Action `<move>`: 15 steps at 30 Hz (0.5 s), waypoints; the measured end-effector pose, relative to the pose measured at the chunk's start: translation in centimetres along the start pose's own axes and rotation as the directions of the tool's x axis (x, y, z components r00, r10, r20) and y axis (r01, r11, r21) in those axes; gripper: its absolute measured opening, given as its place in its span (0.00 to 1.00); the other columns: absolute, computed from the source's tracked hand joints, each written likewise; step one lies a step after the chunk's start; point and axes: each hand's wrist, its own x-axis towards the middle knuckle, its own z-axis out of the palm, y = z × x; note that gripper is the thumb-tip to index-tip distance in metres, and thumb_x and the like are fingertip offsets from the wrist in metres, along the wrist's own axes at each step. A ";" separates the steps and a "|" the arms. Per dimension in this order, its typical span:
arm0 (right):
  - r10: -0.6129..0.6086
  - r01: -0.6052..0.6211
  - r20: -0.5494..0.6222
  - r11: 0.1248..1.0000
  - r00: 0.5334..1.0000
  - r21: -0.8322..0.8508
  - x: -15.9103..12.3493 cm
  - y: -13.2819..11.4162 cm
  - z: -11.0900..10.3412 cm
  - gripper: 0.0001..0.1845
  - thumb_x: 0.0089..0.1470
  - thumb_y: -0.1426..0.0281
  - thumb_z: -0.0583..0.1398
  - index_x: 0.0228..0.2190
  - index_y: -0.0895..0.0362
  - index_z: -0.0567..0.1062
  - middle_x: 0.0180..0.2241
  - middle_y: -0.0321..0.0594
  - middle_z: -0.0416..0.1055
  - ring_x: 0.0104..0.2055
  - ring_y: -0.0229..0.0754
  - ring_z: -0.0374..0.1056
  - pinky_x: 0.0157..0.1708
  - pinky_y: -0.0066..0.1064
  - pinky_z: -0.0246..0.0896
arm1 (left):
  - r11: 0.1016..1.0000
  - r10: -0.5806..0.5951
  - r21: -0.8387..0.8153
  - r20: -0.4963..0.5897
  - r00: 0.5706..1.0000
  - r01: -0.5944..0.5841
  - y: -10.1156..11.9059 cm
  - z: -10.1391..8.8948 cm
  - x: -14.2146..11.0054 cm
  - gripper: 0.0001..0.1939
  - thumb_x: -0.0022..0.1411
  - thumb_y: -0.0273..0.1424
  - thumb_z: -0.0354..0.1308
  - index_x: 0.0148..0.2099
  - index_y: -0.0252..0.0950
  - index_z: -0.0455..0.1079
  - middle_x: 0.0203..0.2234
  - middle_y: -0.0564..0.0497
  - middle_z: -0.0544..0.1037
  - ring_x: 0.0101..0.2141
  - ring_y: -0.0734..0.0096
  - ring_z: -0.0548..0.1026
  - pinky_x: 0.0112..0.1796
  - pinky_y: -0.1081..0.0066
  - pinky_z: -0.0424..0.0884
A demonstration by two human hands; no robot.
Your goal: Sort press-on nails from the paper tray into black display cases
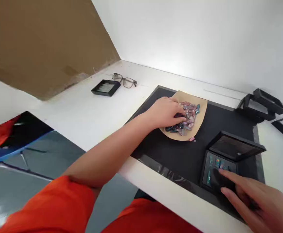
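Observation:
My left hand (167, 111) reaches into a heap of small glossy pink, grey and teal pieces (190, 118), which look like press-on nails. Its thumb and bent fingers are apart at the heap's left side; no piece is plainly held. The heap lies on a tan, scoop-shaped tray (201, 124). In my right hand (260, 197), thumb and forefinger pinch a smooth dark object (218, 179) whose kind I cannot make out. It covers part of an open black case (204, 171) with several teal pieces (211, 160) inside. The clear-windowed lid (237, 147) stands raised.
A black mat (153, 145) lies under the tray and case. Several black frame boxes (269, 100) sit at the right. Eyeglasses (125, 80) and a small black box (106, 87) rest at the back left. A brown panel (46, 45) and white wall (192, 35) bound the table.

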 end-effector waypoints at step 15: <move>-0.051 0.051 -0.003 0.999 0.999 -0.007 -0.4 0.5 0.0 0.24 0.81 0.59 0.52 0.43 0.56 0.83 0.32 0.37 0.89 0.27 0.36 0.85 0.27 0.17 0.76 | 0.997 -0.054 -0.066 -0.399 0.915 0.031 -0.2 0.9 -0.9 0.12 0.66 0.32 0.61 0.47 0.41 0.84 0.46 0.51 0.89 0.53 0.52 0.82 0.48 0.59 0.77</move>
